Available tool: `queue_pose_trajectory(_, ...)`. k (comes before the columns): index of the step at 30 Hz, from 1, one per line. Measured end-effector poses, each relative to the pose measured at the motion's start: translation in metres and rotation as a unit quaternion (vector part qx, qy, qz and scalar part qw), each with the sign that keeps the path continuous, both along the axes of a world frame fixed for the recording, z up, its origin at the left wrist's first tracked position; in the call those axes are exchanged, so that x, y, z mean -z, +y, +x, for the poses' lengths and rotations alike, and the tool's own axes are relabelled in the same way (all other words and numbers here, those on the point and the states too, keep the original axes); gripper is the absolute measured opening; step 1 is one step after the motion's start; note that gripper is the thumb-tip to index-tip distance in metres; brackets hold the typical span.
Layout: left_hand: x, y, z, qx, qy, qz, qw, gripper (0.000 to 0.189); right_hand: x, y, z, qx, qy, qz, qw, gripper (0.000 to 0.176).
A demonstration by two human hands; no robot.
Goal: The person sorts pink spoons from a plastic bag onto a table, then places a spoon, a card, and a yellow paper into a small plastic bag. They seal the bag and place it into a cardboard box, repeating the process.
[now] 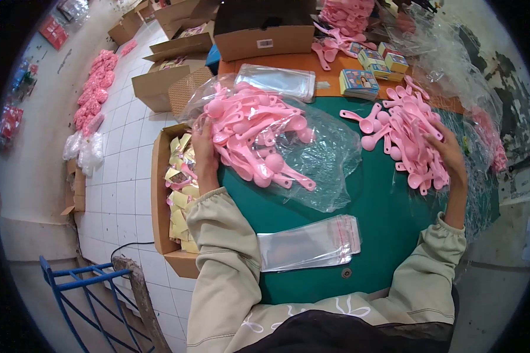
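A clear plastic bag [330, 176] lies on the green table, with a heap of pink measuring spoons [247, 126] in and on it. My left hand [204, 150] grips the left side of this bag, its fingertips partly hidden by plastic and spoons. A second heap of pink spoons [409, 126] lies loose at the table's right. Against that heap's right edge rests my right hand [449, 152], fingers stretched over the outer spoons and not closed round any. Flat clear packets [309, 244] lie in a stack close to my body.
An open carton [159, 194] with yellowish packed items stands left of the table. Behind are a stack of clear sleeves [277, 81], small printed boxes [359, 83] and a large brown box [265, 41]. Crumpled plastic film [483, 194] hangs over the right edge.
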State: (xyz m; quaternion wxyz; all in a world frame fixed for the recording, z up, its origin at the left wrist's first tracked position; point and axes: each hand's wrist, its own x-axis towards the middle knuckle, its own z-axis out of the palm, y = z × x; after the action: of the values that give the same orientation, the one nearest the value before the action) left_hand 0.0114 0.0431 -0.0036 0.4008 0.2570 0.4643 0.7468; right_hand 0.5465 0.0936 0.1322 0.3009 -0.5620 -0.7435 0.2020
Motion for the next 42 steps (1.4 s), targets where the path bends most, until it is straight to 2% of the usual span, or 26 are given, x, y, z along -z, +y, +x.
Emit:
queue_pose_trajectory(1, -0.009, -0.003, 0.006, -0.013, 0.015, -0.016, 1.000, 0.035, 0.000, 0.006, -0.005, 0.020, -0.135, 0.149, 0.979, 0.039)
queue_pose_trajectory(4, -0.003, -0.001, 0.001, -0.016, 0.042, -0.021, 0.999, 0.034, -0.015, -0.021, -0.062, 0.033, -0.153, 0.031, 0.987, 0.031)
queue_pose_trajectory(5, -0.004, -0.002, 0.000, -0.017, 0.039, -0.016, 0.999, 0.034, -0.010, -0.030, -0.085, -0.126, -0.094, -0.023, 0.987, 0.025)
queue_pose_trajectory(6, -0.007, -0.002, 0.002, -0.013, 0.036, -0.011, 0.999, 0.034, -0.002, -0.039, -0.109, -0.277, -0.032, -0.076, 0.957, 0.020)
queue_pose_trajectory(7, -0.011, -0.002, 0.005, -0.007, 0.032, -0.007, 0.999, 0.034, 0.009, -0.048, -0.139, -0.377, 0.003, -0.090, 0.922, 0.019)
queue_pose_trajectory(8, -0.019, -0.004, 0.010, 0.008, 0.012, 0.005, 1.000, 0.035, 0.017, -0.055, -0.165, -0.421, -0.027, -0.087, 0.903, 0.021)
queue_pose_trajectory(9, -0.031, -0.008, 0.016, 0.023, -0.007, 0.016, 1.000, 0.035, 0.046, -0.055, -0.184, -0.448, -0.079, -0.071, 0.888, 0.033)
queue_pose_trajectory(11, -0.034, -0.010, 0.017, 0.044, -0.030, 0.050, 0.997, 0.039, 0.057, -0.063, -0.232, -0.447, -0.001, 0.005, 0.895, 0.052)
queue_pose_trajectory(13, -0.031, -0.010, 0.014, 0.038, -0.024, 0.050, 0.998, 0.040, 0.056, -0.060, -0.261, -0.412, -0.091, -0.002, 0.907, 0.072)
queue_pose_trajectory(16, -0.027, -0.006, 0.011, 0.015, -0.024, 0.036, 0.999, 0.039, 0.070, -0.069, -0.287, -0.332, -0.168, 0.108, 0.922, 0.080)
queue_pose_trajectory(18, -0.022, -0.004, 0.007, 0.008, -0.008, 0.008, 1.000, 0.038, 0.072, -0.074, -0.291, -0.323, -0.178, 0.060, 0.928, 0.071)
queue_pose_trajectory(20, -0.022, -0.005, 0.010, 0.001, -0.045, -0.017, 0.999, 0.036, 0.067, -0.075, -0.290, -0.338, -0.200, 0.007, 0.920, 0.066)
queue_pose_trajectory(22, -0.021, -0.005, 0.008, 0.000, -0.064, -0.020, 0.998, 0.035, 0.082, -0.070, -0.267, -0.390, -0.168, 0.157, 0.892, 0.056)
queue_pose_trajectory(24, -0.014, -0.002, 0.004, 0.006, -0.069, -0.005, 0.998, 0.035, 0.083, -0.066, -0.243, -0.401, -0.060, 0.052, 0.912, 0.046)
queue_pose_trajectory(25, -0.014, -0.002, 0.005, 0.001, -0.066, -0.010, 0.998, 0.035, 0.058, -0.067, -0.237, -0.370, 0.034, -0.129, 0.919, 0.040)
queue_pose_trajectory(27, -0.015, -0.002, 0.006, -0.007, -0.060, -0.021, 0.998, 0.036, 0.045, -0.064, -0.220, -0.315, 0.152, -0.350, 0.869, 0.031)
queue_pose_trajectory(29, -0.010, -0.001, 0.003, -0.009, -0.036, -0.031, 0.999, 0.038, 0.048, -0.059, -0.199, -0.298, 0.207, -0.435, 0.824, 0.023)
queue_pose_trajectory(32, -0.008, -0.001, 0.002, -0.015, -0.024, -0.035, 0.999, 0.039, 0.030, -0.068, -0.183, -0.216, 0.283, -0.505, 0.786, 0.020)
queue_pose_trajectory(35, -0.007, 0.001, 0.002, -0.016, -0.018, -0.029, 0.999, 0.039, 0.024, -0.079, -0.177, -0.189, 0.215, -0.429, 0.857, 0.027)
queue_pose_trajectory(38, -0.002, 0.001, -0.002, -0.001, -0.024, -0.023, 0.999, 0.039, 0.034, -0.085, -0.171, -0.161, 0.154, -0.366, 0.903, 0.035)
queue_pose_trajectory(42, -0.001, 0.001, -0.002, 0.000, -0.032, -0.019, 0.999, 0.038, 0.032, -0.090, -0.170, -0.150, 0.177, -0.383, 0.894, 0.040)
